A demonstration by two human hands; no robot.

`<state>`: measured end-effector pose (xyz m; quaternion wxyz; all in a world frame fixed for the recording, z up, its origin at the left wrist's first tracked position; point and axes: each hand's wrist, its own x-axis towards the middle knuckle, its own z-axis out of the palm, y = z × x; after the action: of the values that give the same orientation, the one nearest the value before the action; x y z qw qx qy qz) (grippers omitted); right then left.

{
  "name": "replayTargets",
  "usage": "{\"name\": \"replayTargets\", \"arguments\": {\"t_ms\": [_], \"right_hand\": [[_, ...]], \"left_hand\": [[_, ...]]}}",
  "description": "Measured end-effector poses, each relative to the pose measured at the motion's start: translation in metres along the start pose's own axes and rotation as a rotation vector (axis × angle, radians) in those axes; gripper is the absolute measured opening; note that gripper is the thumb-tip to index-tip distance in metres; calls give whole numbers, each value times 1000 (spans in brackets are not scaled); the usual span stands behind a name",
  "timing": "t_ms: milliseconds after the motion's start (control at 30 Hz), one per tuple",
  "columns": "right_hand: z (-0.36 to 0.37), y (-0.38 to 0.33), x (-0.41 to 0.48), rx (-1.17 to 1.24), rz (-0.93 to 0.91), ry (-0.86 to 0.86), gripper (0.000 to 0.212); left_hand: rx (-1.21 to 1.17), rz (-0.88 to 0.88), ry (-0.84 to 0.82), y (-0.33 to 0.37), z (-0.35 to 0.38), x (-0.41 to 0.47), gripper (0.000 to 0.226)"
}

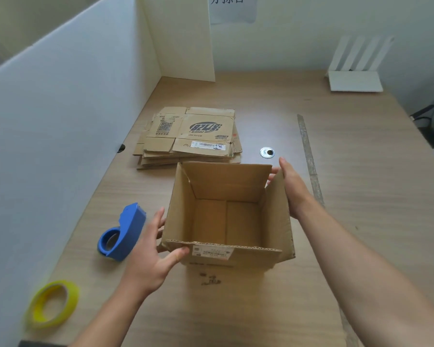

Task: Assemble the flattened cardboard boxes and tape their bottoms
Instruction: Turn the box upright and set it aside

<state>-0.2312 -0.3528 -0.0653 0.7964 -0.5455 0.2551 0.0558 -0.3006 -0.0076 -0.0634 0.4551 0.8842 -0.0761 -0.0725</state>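
While the open box (226, 216) stands mouth up before me, a yellow tape roll (52, 304) lies well to its near left and a blue tape dispenser (122, 232) just left of it. My left hand (150, 251) braces its near-left corner, fingers straight along the left wall, thumb on the near wall. Flattened boxes (189, 137) lie stacked just behind it. My right hand (290, 186) presses flat against its right wall, fingers straight.

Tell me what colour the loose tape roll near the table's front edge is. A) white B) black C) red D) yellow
D: the tape roll is bright yellow all around its ring.
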Motion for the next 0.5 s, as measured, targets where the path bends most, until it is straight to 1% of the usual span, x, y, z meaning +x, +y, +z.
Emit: {"name": "replayTargets", "arguments": {"t_ms": [133,200,267,400,500], "right_hand": [[1,16,-12,-101,-40,116,57],[-2,21,-26,-99,-73,149,55],[-6,26,-43,-104,-110,146,54],[-15,42,-77,-74,-170,136,42],[-19,63,-104,-63,-165,165,34]], "left_hand": [[-62,28,-35,2,4,4,83],[-107,28,-58,1,4,5,83],[-127,36,-99,-1,2,7,84],[-201,37,-167,-7,1,11,83],[-308,-28,-226,-19,6,12,73]]}}
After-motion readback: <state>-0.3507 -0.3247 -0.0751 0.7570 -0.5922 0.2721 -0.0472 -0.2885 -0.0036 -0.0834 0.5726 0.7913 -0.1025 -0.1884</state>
